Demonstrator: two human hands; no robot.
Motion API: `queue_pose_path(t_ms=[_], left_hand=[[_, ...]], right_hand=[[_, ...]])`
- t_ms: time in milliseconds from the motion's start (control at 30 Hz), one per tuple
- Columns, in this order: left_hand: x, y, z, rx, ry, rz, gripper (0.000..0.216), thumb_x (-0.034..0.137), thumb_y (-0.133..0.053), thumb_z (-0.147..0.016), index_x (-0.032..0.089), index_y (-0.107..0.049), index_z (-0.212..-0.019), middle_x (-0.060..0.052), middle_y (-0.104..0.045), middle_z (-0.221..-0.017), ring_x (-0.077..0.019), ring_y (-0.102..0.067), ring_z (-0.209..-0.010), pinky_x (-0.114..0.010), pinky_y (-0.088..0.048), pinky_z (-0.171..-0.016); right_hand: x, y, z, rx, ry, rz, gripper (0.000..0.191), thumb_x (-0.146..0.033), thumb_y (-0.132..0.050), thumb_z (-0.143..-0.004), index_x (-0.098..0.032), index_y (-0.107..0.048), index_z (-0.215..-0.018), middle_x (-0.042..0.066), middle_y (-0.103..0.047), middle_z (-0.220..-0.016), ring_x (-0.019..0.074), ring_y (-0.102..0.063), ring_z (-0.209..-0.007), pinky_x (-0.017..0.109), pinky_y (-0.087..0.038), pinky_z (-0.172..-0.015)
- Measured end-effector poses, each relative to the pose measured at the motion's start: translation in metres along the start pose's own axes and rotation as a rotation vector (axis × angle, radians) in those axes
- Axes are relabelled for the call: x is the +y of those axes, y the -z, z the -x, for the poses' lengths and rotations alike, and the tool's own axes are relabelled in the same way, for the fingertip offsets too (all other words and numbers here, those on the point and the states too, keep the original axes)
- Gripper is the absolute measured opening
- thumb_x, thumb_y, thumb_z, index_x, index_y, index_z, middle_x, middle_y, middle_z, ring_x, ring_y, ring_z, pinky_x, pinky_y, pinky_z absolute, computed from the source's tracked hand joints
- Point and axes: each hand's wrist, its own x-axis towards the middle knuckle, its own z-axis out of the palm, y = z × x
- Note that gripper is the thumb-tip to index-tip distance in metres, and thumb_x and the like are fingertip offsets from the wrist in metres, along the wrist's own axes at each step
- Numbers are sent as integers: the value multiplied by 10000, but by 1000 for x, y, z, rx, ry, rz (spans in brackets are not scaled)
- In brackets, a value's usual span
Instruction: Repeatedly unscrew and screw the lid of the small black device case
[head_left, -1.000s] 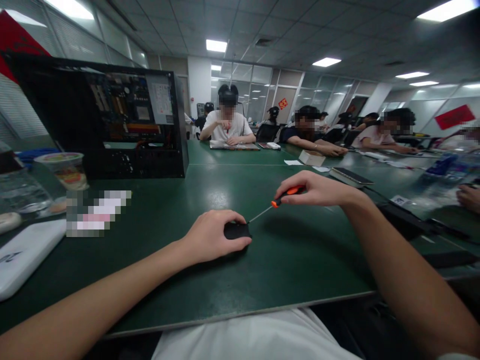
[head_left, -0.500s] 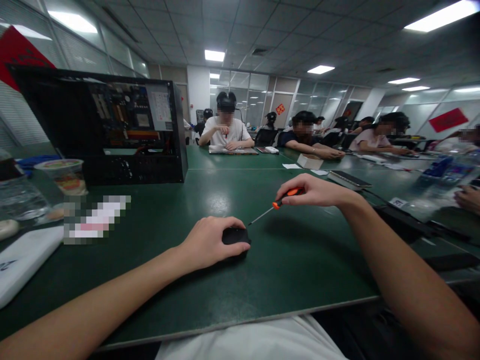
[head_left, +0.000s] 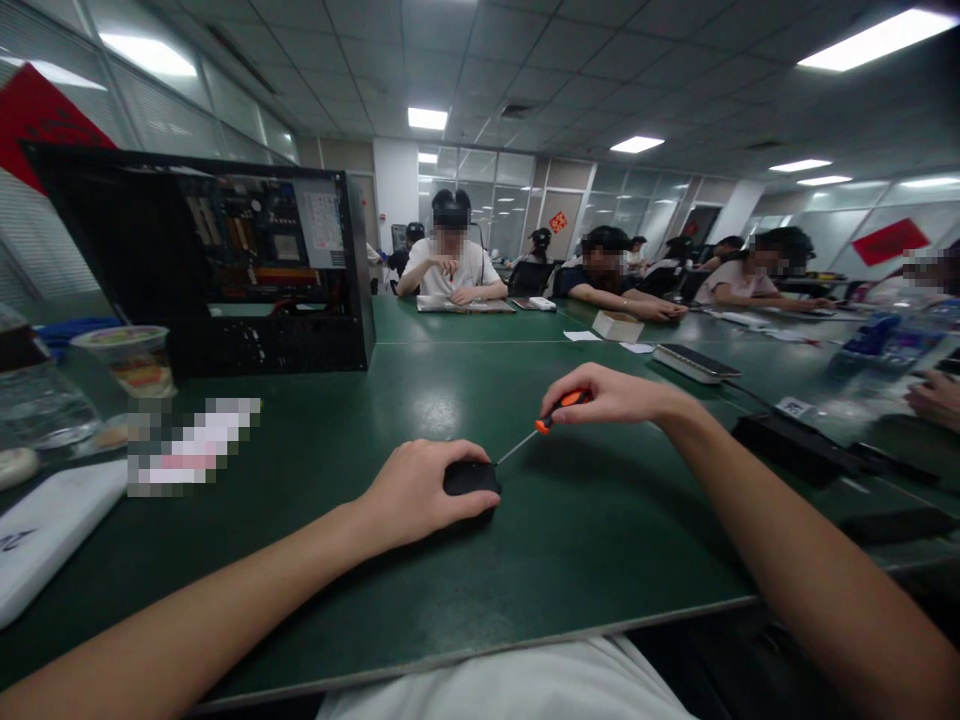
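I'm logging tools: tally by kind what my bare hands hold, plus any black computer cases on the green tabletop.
Orange-and-black screwdriver, in the right hand: 1
Rounded black mouse-like object, in the left hand: 1
Open-sided black rectangular computer case: 1
Total: 3

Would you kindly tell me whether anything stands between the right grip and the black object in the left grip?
Nothing visible does: only the screwdriver in the right grip spans the gap, slanting down to the black object; the left grip is around that object's other end.
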Motion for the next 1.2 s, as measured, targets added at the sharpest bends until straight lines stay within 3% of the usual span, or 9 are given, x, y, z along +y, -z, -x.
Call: queue_pose_path(t_ms=[133,533,733,933,1200], left_hand=[[1,0,0,-3,-3,22,404,500,-731,-859,264,-729,-1187,-16,-787,-1095,-264,-735,-968,-342,-500,-811],[1,1,0,5,19,36,397,489,-743,-842,269,-733,-1173,-2,-787,-1080,-260,-731,-966,-332,-495,-802],[2,1,1,-7,19,21,386,469,-736,-848,269,-721,-1178,0,-784,-1087,-258,-732,-962,-325,-489,-795],[6,3,1,-33,28,-7,387,470,-714,-866,260,-711,-1191,-17,-782,-1095,-269,-730,-963,-327,-487,-783],[5,3,0,-44,26,-32,389,477,-686,-886,262,-705,-1210,-22,-777,-1088,-266,-726,-952,-329,-490,-786]], right_hand=[[0,-6,-5,-54,7,-30,470,-533,-671,-873,-122,-786,-1071,78,-770,-1005,193,-664,-878,271,-479,-773],[13,0,-3,41,35,-85,454,-532,-691,-857,-121,-794,-1022,82,-745,-910,152,-583,-754,251,-432,-671],[15,-1,-5,2,35,-115,424,-508,-709,-850,-130,-793,-1022,85,-761,-965,173,-631,-835,264,-462,-741],[14,-8,-9,-48,15,-119,436,-510,-709,-852,-122,-795,-1033,77,-758,-935,156,-612,-787,244,-443,-695],[14,-5,-6,17,25,-126,453,-527,-709,-848,-124,-794,-1036,85,-752,-938,149,-596,-764,244,-446,-683]])
